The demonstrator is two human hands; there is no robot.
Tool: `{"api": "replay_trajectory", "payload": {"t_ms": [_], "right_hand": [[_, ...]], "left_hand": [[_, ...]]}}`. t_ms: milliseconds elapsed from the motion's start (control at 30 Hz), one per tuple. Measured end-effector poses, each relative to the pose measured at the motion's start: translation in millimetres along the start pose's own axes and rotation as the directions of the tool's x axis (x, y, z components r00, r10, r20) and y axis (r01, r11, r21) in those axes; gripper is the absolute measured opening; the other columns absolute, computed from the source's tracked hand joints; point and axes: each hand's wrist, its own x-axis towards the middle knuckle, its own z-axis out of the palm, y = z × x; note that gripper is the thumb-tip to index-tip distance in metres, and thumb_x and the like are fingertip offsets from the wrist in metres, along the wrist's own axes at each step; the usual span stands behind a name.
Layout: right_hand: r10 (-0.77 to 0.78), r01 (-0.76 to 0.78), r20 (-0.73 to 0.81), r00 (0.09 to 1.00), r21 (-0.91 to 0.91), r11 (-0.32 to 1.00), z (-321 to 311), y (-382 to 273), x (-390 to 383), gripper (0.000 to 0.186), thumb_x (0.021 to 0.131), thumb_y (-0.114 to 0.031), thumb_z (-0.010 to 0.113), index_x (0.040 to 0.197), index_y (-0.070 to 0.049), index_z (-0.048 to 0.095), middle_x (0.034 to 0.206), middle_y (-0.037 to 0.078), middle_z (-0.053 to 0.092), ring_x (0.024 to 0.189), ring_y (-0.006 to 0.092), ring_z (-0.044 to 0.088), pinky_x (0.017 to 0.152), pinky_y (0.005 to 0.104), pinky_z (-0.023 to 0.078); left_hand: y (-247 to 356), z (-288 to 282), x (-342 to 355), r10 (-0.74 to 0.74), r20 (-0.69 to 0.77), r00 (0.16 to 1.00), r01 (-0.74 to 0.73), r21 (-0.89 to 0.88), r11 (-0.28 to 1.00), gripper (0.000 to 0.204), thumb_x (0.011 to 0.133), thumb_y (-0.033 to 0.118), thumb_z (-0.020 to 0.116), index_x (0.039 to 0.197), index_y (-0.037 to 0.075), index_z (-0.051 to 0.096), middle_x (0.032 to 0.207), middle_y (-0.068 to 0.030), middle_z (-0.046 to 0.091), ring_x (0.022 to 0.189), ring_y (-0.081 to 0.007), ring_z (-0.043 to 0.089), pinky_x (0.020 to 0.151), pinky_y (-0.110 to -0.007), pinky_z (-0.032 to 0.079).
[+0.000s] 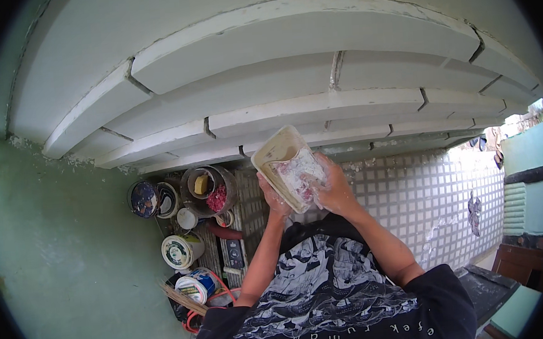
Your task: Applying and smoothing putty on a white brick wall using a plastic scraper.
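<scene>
My left hand [274,197] grips a cream rectangular plastic tub [280,142] by its side, fingers wrapped under it. The tub is held tilted in front of my body. White powdery material [299,169] lies inside, with a little pink showing in it. Over the tub's right side, my right hand [332,189] has its fingers bent down into the white material. White smears coat those fingers, and their tips are partly hidden in it.
White ledges [318,109] run across in front. At left stand a bucket with pink material [217,198] and a yellow block [201,184], paint pails [183,250], an orange cord [219,280] and a stick broom [183,298]. A dark cloth [474,212] lies on the tiled floor [411,191].
</scene>
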Motion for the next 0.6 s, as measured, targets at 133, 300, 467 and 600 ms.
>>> {"api": "replay_trajectory", "payload": {"t_ms": [133, 300, 467, 600], "right_hand": [[0.024, -0.037, 0.083, 0.996, 0.155, 0.987, -8, 28, 14, 0.034, 0.077, 0.002, 0.06, 0.11, 0.005, 0.054, 0.099, 0.008, 0.061, 0.085, 0.0129, 0.055, 0.08, 0.0259, 0.045], [0.302, -0.384, 0.239, 0.923, 0.526, 0.759, -15, 42, 23, 0.032, 0.082, -0.003, 0.061, 0.113, 0.001, 0.054, 0.096, 0.007, 0.062, 0.087, 0.0108, 0.058, 0.081, 0.0256, 0.047], [0.295, -0.372, 0.227, 0.928, 0.552, 0.747, -39, 18, 31, 0.037, 0.087, -0.007, 0.059, 0.121, -0.001, 0.049, 0.102, 0.005, 0.062, 0.09, 0.0085, 0.06, 0.075, 0.0234, 0.05], [0.271, -0.281, 0.131, 0.954, 0.706, 0.649, -47, 13, 28, 0.042, 0.087, -0.008, 0.059, 0.126, -0.002, 0.047, 0.11, 0.005, 0.061, 0.094, 0.0092, 0.06, 0.076, 0.0249, 0.051]], "left_hand": [[-26, -20, -2, -0.265, -0.105, 0.959, 0.229, -0.273, 0.934, 0.061, 0.096, 0.051, 0.031, 0.139, 0.008, 0.027, 0.13, -0.0111, 0.044, 0.119, -0.0237, 0.047, 0.1, -0.039, 0.041], [-47, -26, -3, -0.324, -0.216, 0.921, 0.3, -0.137, 0.944, 0.065, 0.094, 0.058, 0.022, 0.139, 0.011, 0.031, 0.132, -0.0079, 0.044, 0.119, -0.0226, 0.047, 0.101, -0.038, 0.04], [-17, 1, -9, -0.426, -0.228, 0.875, 0.315, -0.399, 0.861, 0.063, 0.095, 0.056, 0.024, 0.14, 0.013, 0.032, 0.136, -0.006, 0.043, 0.122, -0.0239, 0.045, 0.105, -0.037, 0.035], [-3, -11, -28, -0.342, -0.124, 0.932, 0.292, -0.307, 0.906, 0.053, 0.098, 0.047, 0.025, 0.142, 0.016, 0.024, 0.139, -0.0053, 0.038, 0.126, -0.0231, 0.041, 0.105, -0.042, 0.036]]}}
